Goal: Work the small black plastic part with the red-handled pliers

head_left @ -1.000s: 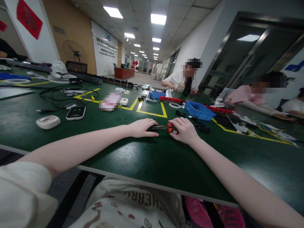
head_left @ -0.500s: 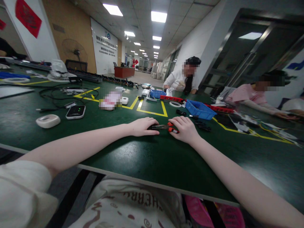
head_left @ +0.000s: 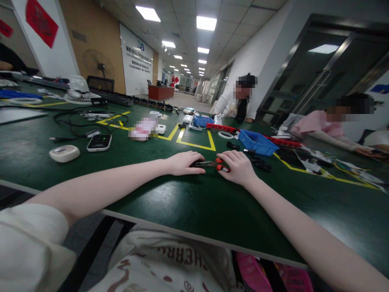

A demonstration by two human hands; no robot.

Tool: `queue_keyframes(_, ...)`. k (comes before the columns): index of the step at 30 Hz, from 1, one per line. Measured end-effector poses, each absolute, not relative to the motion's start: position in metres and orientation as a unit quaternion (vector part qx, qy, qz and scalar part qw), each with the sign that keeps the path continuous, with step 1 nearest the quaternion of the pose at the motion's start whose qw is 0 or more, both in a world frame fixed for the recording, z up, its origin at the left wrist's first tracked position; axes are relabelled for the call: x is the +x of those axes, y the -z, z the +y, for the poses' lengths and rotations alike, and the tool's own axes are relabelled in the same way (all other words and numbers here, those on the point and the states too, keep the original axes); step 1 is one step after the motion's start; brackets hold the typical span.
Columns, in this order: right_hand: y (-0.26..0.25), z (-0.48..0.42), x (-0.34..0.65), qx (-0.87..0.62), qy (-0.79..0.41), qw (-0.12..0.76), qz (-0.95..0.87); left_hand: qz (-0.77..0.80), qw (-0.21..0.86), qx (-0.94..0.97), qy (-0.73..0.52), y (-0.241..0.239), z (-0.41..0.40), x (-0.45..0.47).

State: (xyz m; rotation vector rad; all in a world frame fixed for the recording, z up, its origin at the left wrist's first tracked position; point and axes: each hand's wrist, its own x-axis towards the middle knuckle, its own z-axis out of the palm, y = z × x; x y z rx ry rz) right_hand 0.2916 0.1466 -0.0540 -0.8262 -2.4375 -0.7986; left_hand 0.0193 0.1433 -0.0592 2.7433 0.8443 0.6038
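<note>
Pliers [head_left: 209, 164] with red-and-black handles lie across the gap between my hands, low over the green table. Around their handles, the fingers of my right hand [head_left: 236, 166] are closed. The metal jaws point left toward my left hand [head_left: 184, 163], whose fingers and thumb are closed around a small dark piece [head_left: 194, 164]. Most of that piece is hidden by the fingers, so I cannot tell its kind. The jaw tips reach the dark piece, though whether they grip it is too small to see.
A blue bin [head_left: 257, 142] and black cables [head_left: 260, 163] sit beyond my right hand. To the left lie a phone [head_left: 144, 128], a black-and-white device [head_left: 99, 142] and a white rounded case [head_left: 64, 153]. Two people [head_left: 235, 99] work across the green table [head_left: 182, 207].
The whole view has shifted slightly to the right and down. Both hands keep the same hold on the pliers and the dark piece. The person in white has lowered their head a little.
</note>
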Motion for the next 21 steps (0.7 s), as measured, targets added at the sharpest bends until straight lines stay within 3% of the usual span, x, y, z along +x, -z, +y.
queue_keyframes(21,0.0539,0.1473,0.2923,-0.293,0.278,0.210,-0.890,0.274,0.095,0.935,-0.202,0.0605,0.1445,0.0192)
